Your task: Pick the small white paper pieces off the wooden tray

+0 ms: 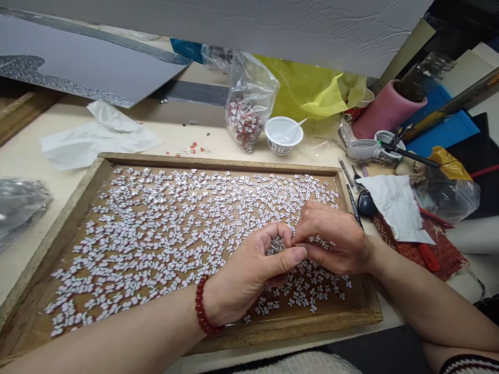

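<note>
My left hand (255,267), with a red bead bracelet (201,304) at the wrist, is cupped around a small heap of silvery metal pieces (276,245). Thumb and forefinger of that hand reach toward my right hand (331,236), whose fingers are pinched together against the left fingertips. Whatever lies in the right pinch is too small to make out. Both hands are over the right part of a shallow wooden tray (234,165). Many small whitish cherry-shaped pieces (163,244) lie spread across its bottom.
Behind the tray stand a plastic bag of red and silver pieces (245,122) and a white cup with a spoon (284,136). Crumpled tissue (97,135) lies back left. At right are pens (351,195), a pink roll (390,109) and another tissue (395,200).
</note>
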`<state>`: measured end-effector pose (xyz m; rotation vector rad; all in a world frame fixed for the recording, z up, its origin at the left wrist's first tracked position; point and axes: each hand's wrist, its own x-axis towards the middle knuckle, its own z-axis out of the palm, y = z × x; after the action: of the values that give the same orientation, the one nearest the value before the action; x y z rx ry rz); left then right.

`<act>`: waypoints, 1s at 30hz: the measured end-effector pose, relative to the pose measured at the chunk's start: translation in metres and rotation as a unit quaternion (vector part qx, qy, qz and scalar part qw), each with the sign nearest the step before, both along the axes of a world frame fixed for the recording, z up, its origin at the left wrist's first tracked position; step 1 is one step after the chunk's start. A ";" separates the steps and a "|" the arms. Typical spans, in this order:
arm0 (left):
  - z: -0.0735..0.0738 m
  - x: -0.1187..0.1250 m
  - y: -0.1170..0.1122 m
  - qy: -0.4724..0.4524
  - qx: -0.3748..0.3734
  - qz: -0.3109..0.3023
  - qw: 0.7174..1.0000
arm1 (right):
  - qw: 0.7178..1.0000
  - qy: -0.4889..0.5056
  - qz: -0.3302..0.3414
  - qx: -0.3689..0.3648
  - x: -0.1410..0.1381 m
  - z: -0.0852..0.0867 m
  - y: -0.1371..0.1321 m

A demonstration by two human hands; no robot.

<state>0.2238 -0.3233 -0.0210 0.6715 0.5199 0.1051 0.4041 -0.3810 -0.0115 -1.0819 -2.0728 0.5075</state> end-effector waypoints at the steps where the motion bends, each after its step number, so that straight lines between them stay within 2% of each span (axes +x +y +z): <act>1: 0.000 0.000 0.000 -0.006 -0.007 -0.012 1.000 | 1.000 0.013 0.005 -0.014 -0.001 0.002 -0.001; 5: -0.003 -0.002 -0.002 -0.019 -0.021 -0.056 0.998 | 0.998 0.025 0.041 -0.048 -0.007 0.009 -0.003; 9: -0.004 -0.002 -0.004 -0.016 -0.004 -0.068 0.998 | 0.993 0.012 0.073 -0.096 -0.008 0.015 -0.005; 17: -0.001 -0.004 -0.005 -0.011 -0.007 -0.092 0.996 | 0.978 0.056 0.098 -0.175 -0.006 0.018 -0.006; 21: 0.000 -0.004 -0.005 -0.011 -0.008 -0.094 0.996 | 0.976 0.075 0.089 -0.182 -0.006 0.016 -0.006; 30: -0.002 -0.004 -0.005 -0.029 -0.031 -0.069 0.997 | 0.985 0.082 0.051 -0.141 -0.008 0.012 -0.005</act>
<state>0.2203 -0.3283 -0.0230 0.6402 0.4179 -0.0220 0.3957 -0.3865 0.0003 -1.0551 -1.9566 0.9324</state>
